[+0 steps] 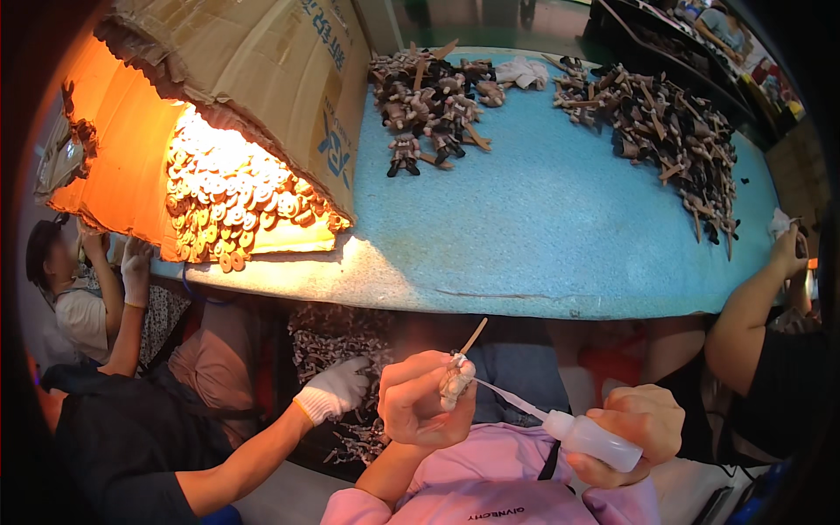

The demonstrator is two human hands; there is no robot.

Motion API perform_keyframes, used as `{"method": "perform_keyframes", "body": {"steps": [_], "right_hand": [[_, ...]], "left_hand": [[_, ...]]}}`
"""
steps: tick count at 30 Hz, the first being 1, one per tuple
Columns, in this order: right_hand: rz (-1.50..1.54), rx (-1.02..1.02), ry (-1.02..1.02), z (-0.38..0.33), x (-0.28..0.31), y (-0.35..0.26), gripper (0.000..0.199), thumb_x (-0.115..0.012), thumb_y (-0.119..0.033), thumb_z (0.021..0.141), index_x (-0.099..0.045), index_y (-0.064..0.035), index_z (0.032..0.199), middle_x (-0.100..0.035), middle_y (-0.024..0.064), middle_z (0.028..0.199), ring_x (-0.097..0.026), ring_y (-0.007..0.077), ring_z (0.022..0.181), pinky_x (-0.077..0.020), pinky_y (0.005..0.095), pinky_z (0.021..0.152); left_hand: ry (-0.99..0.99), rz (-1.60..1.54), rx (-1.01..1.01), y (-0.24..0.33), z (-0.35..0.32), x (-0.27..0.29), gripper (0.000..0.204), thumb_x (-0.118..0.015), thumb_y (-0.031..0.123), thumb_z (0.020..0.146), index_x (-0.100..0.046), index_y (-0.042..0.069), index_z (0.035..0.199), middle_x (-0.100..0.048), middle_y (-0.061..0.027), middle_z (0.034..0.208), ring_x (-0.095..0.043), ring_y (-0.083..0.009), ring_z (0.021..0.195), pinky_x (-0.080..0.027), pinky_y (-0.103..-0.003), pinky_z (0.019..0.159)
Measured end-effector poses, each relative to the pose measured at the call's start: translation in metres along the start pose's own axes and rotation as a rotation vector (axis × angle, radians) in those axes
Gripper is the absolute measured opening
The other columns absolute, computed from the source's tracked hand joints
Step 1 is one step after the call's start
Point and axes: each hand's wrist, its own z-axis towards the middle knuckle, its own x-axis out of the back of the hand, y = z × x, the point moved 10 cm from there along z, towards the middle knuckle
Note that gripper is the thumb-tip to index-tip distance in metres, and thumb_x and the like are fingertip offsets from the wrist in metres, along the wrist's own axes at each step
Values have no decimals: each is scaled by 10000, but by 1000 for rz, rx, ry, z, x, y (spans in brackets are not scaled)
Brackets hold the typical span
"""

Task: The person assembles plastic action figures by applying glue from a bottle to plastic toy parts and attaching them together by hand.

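Observation:
In front of my chest my left hand (420,401) pinches a small pale figurine (456,383) with a thin wooden stick (474,336) pointing up from it. Wrapped in my right hand (632,424) is a translucent white squeeze bottle (591,440), tilted so that its long thin nozzle (512,399) points left. The nozzle's tip is at the figurine; whether it touches cannot be made out. Both hands are held up just short of the blue table's (490,254) near edge.
A torn cardboard box (297,79) at the left holds many lit, ring-like pieces (232,192). Piles of stick-mounted figurines lie at the back (429,105) and right (665,131). A co-worker's gloved hand (337,389) reaches over a bin of small parts (337,337), beside my left hand.

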Motion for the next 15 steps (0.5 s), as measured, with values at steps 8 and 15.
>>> {"method": "perform_keyframes", "body": {"steps": [8, 15], "right_hand": [[1, -81, -7, -4, 3, 3, 350, -807, -197, 538, -602, -10, 751, -492, 31, 471, -477, 153, 355, -368, 236, 328], [-12, -12, 18, -1, 0, 1, 333, -704, -264, 639, -547, 25, 690, -447, 46, 406, -384, 127, 284, -285, 232, 280]], "left_hand": [[80, -75, 52, -5, -3, 5, 371, -721, -64, 633, -511, -8, 934, -554, -148, 881, -616, -216, 699, -523, -292, 607], [107, -72, 66, -8, -5, 6, 359, -719, -58, 634, -519, -6, 927, -563, -145, 863, -617, -219, 693, -522, -289, 604]]}}
